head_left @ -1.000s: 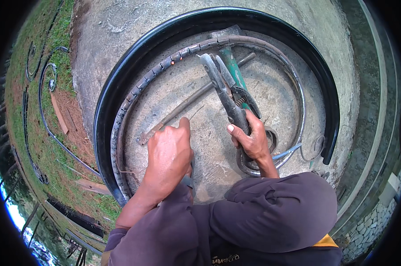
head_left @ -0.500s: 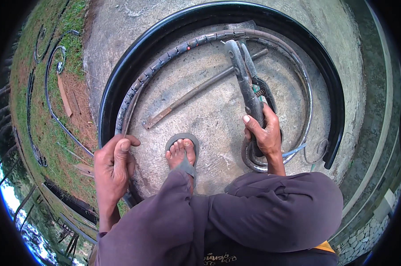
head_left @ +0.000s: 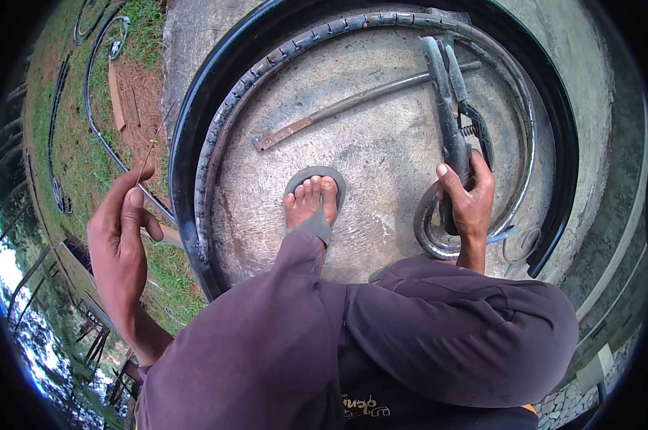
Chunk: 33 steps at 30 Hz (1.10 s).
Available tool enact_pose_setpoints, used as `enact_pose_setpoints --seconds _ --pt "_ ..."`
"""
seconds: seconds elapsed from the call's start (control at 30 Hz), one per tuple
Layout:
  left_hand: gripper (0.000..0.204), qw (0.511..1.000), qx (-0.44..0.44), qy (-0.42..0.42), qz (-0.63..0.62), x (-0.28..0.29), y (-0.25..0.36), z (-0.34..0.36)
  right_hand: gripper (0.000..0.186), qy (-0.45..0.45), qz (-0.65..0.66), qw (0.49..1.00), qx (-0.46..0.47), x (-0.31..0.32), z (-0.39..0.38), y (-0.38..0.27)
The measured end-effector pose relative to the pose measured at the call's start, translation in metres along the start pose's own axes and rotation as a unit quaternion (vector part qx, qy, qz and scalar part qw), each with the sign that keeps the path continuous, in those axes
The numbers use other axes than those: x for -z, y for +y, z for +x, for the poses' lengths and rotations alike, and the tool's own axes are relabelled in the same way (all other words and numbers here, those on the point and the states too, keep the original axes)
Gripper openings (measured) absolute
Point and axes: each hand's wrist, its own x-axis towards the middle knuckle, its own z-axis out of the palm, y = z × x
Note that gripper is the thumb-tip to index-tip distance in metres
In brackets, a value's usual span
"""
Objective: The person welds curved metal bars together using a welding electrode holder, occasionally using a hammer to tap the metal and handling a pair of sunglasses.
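My right hand (head_left: 471, 203) is wrapped round the dark handle of a worn welding electrode holder (head_left: 451, 127), whose jaws point away from me and whose spring shows beside the handle. On the left, my left hand (head_left: 121, 244) pinches a thin brownish rod (head_left: 147, 162) between thumb and forefinger, out over the grass. Between the hands lies a metal pipe bent into a ring (head_left: 261, 69), with a row of notches along its upper left. A wider black curved channel (head_left: 186, 143) surrounds that ring. Inside it, a metal bar with a flat end (head_left: 352, 104) passes beneath the electrode holder.
My sandalled foot (head_left: 313, 197) stands on the concrete (head_left: 381, 172) inside the ring. A blue hose or cable end (head_left: 502, 233) and a thin wire loop (head_left: 522, 247) are near my right wrist. Boards (head_left: 116, 97) and bent dark lengths (head_left: 88, 115) lie on the grass at left.
My left hand has swung left, away from the notched ring and out over the grass; the thin rod now shows in its fingers. The view has shifted. My right hand keeps its grip.
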Motion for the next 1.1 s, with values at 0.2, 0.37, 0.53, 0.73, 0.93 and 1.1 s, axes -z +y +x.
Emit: enact_pose_setpoints --seconds 0.2,0.37,0.53,0.73,0.93,1.1 --pt "0.03 0.949 0.076 0.148 0.269 0.004 -0.039 0.026 0.049 0.271 -0.286 0.909 0.134 0.046 0.002 0.011" --pt "0.032 0.955 0.035 0.131 0.263 -0.043 -0.118 0.086 0.046 0.437 -0.505 0.745 0.005 0.13 0.013 0.048" --pt "0.039 0.979 -0.008 0.095 0.181 -0.089 -0.182 0.121 0.048 0.466 -0.492 0.728 -0.104 0.193 0.012 0.118" --pt "0.035 0.993 0.035 0.051 0.098 -0.084 -0.14 0.133 0.048 0.521 -0.467 0.704 -0.121 0.222 -0.039 0.143" --pt "0.031 0.944 -0.202 0.181 0.188 -0.047 -0.071 0.208 0.045 0.539 -0.418 0.71 -0.175 0.228 -0.071 0.162" --pt "0.028 0.862 -0.368 0.232 0.262 -0.066 0.046 0.31 0.05 0.618 -0.275 0.686 -0.267 0.29 -0.13 0.161"
